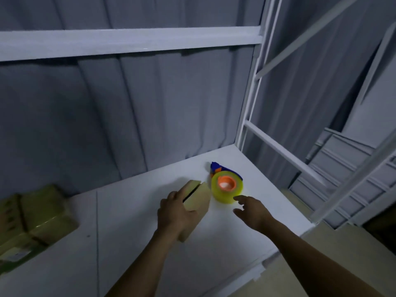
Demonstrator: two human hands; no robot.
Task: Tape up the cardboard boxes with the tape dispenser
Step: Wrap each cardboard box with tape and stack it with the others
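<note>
A small brown cardboard box [198,198] stands on the white table [132,236], its top flaps meeting at a dark slit. My left hand [173,215] grips the box from its left side. Just right of the box lies the tape dispenser [226,185], a yellowish roll with an orange hub on a blue frame. My right hand [250,210] hovers a little in front of the roll with fingers spread and relaxed, holding nothing and not touching the roll.
Several taped boxes [32,219] are stacked at the table's left edge. A grey curtain hangs behind the table. White shelf posts and rails [248,116] rise at the back right corner. A cardboard surface [321,249] lies below the right edge.
</note>
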